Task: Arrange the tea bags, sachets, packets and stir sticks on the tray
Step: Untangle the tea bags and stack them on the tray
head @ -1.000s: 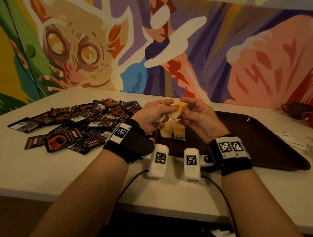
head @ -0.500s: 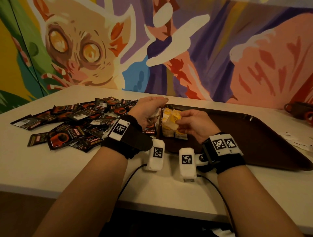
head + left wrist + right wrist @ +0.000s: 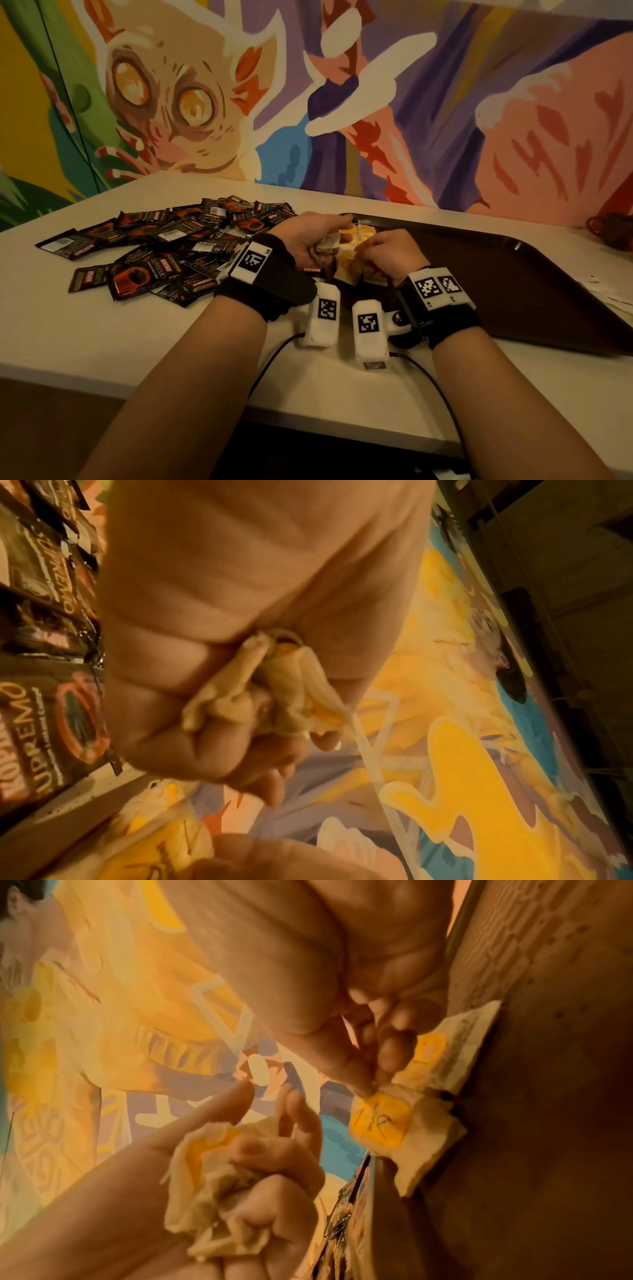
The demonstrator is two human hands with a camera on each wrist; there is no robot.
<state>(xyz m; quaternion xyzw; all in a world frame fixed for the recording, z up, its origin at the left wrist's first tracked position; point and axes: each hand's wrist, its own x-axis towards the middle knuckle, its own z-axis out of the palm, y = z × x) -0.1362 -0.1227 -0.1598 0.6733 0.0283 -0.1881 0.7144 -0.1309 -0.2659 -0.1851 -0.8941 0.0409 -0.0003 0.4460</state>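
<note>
Head view: left hand point(image 3: 310, 240) clutching crumpled tea bags point(image 3: 327, 246) at frame centre, right hand point(image 3: 387, 255) just beside, over the tray point(image 3: 513, 274) edge.

Left wrist: fingers curling tight around the wad.

Right wrist: fingertips point(image 3: 363, 1088) pinching a yellow-tagged bag point(image 3: 380, 1121), lying lower right against the tray.

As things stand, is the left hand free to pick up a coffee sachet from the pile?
Probably not yet: the left hand grips crumpled tea bags, though the coffee sachets lie unobstructed just to its left.

Painted mural point(image 3: 342, 102) behind white table point(image 3: 102, 329); mugs point(image 3: 613, 229) far right.
</note>
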